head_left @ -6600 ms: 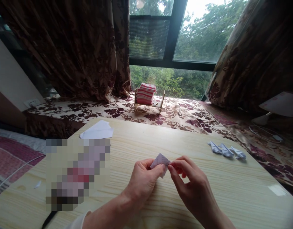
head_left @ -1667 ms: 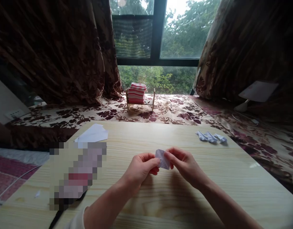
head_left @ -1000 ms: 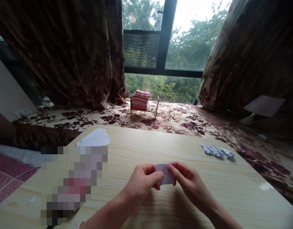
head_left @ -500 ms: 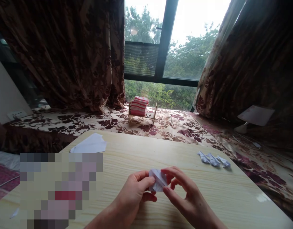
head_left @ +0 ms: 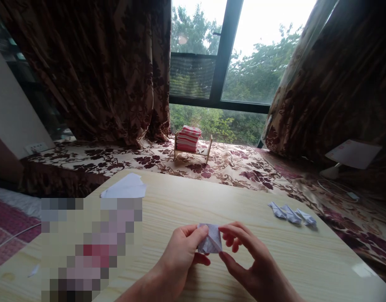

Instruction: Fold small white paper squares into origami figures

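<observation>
A small folded piece of white paper (head_left: pixel 210 241) is held just above the light wooden table (head_left: pixel 186 205), near its front edge. My left hand (head_left: pixel 180 260) pinches its left side between thumb and fingers. My right hand (head_left: pixel 246 260) grips its right side, forefinger on the top edge and thumb below. Both hands are closed on the paper.
Three small folded paper pieces (head_left: pixel 291 213) lie in a row at the table's right. A folded white sheet (head_left: pixel 125 188) lies at the far left. A blurred-out patch (head_left: pixel 89 247) covers the left part. Behind stand a small wooden rack with striped cloth (head_left: pixel 190 140), curtains and a window.
The paper has been turned and refolded between my fingers, from a rounded shape to a pointed one. My hands stay near the table's front edge; the camera has shifted a little.
</observation>
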